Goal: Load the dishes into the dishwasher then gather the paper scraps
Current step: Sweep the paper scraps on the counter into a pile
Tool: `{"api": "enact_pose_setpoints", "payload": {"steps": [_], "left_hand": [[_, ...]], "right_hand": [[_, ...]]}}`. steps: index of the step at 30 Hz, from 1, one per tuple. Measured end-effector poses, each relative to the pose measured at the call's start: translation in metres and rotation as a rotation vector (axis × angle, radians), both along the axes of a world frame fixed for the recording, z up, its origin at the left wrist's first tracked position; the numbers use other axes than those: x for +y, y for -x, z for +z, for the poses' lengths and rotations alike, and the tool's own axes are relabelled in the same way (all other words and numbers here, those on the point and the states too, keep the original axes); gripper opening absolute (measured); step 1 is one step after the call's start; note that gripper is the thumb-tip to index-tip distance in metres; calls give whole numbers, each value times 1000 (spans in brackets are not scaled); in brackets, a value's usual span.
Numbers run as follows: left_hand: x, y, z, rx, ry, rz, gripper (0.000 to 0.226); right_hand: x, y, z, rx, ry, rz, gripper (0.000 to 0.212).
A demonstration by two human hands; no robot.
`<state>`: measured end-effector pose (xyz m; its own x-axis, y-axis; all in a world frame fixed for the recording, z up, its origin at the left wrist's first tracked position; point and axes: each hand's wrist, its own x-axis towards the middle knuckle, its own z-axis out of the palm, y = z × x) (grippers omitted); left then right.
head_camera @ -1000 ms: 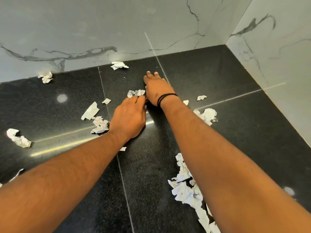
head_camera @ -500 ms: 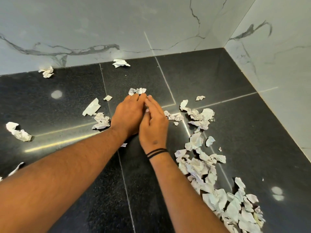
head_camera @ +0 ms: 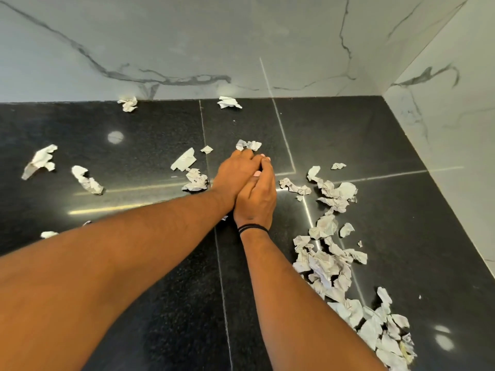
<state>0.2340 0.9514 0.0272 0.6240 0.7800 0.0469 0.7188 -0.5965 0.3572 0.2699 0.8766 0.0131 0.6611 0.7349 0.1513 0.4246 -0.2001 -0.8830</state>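
The paper scraps [head_camera: 332,263] trail along the black floor [head_camera: 401,223] at right, others lie scattered left. Both hands meet mid-floor; the left hand [head_camera: 235,175] cups under the right hand [head_camera: 257,196]. Whether either grip holds scraps, I cannot tell. Light bits could slip out or scatter.

Bright, sharp; glare spots on countertop [head_camera: 348,135]

Black speckled stone counter [head_camera: 348,135] with thin pale seams, glossy, catching round light spots. Behind and at right, white marble-look wall [head_camera: 187,36] with grey veins, possibly tiled.
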Motion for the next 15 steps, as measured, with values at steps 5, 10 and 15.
{"api": "enact_pose_setpoints", "payload": {"steps": [5,10,15], "left_hand": [[6,18,22,-85,72,63,24],[9,67,36,-312,-49,441,41],[11,149,18,-87,-139,578,41]], "right_hand": [[0,0,0,-20,8,8,48],[1,0,-3,-57,21,13,46],[0,-1,-4,-91,31,19,37]]}}
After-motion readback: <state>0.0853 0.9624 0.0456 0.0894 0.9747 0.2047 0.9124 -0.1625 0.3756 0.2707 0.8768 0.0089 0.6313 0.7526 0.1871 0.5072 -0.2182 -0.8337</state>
